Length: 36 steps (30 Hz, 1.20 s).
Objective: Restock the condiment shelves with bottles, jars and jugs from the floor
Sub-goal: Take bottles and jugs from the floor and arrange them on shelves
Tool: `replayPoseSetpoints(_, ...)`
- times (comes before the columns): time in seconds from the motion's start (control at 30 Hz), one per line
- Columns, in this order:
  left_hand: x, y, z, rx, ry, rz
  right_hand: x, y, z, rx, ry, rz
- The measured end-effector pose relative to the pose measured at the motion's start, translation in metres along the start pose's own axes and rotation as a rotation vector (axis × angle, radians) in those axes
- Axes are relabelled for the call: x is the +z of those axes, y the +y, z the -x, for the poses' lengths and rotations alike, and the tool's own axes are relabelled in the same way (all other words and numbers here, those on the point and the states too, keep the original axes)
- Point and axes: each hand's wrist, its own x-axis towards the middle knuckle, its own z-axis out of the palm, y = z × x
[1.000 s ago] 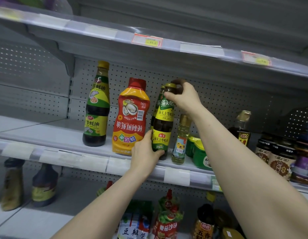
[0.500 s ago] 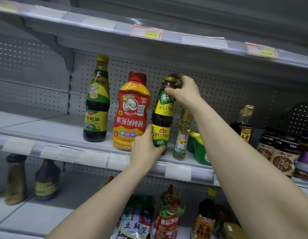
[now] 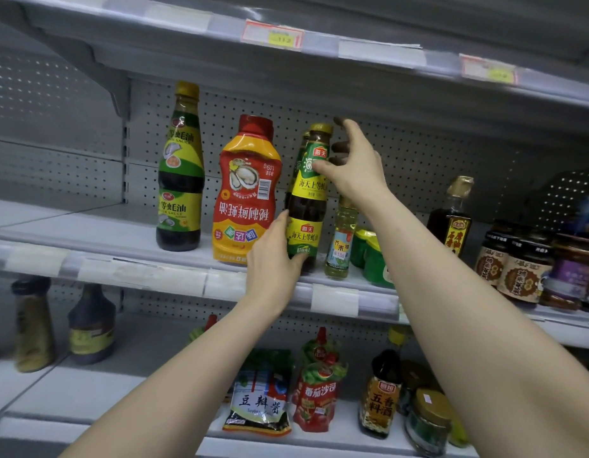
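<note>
Grey metal shelves [image 3: 88,233] w/ perf. back panel [image 3: 418,153].

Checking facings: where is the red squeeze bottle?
Head view, middle shelf, left of centre: red squeeze bottle stands between the tall dark bottle and the hand-held bottle.

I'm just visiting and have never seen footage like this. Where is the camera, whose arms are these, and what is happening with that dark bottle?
No robot here: these are a person's two bare arms, filmed by one wide-angle camera worn on the head, so they reach in from below. The left hand grips the lower part of a dark sauce bottle with green and yellow labels. The right hand is open, fingers spread by the cap, thumb touching the neck label. On the middle shelf beside it stand a red and yellow squeeze bottle, a tall yellow-capped bottle, a small pale oil bottle and, farther right, brown-labelled jars.
</note>
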Motion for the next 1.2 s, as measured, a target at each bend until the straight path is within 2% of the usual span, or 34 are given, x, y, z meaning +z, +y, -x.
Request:
replayPoseSetpoints(0.2,-0.012,0.023,-0.004,0.14,0.094,0.043,-0.02,0.004,0.032,-0.098,0.088,0.063)
replayPoseSetpoints(0.37,-0.005,0.051,0.005,0.204,0.073,0.123,-0.043,0.019,0.074,-0.142,0.116,0.111)
replayPoseSetpoints(0.77,0.063,0.144,0.101,0.223,-0.133,0.241,-0.163,0.095,0.205,-0.057,0.084,0.262)
replayPoseSetpoints(1.07,0.141,0.243,0.26,0.175,-0.382,0.287,-0.302,0.164,0.353,0.1,0.082,0.411)
replayPoseSetpoints(1.2,0.168,0.27,0.318,0.159,-0.487,0.345,-0.342,0.185,0.41,0.17,0.071,0.44)
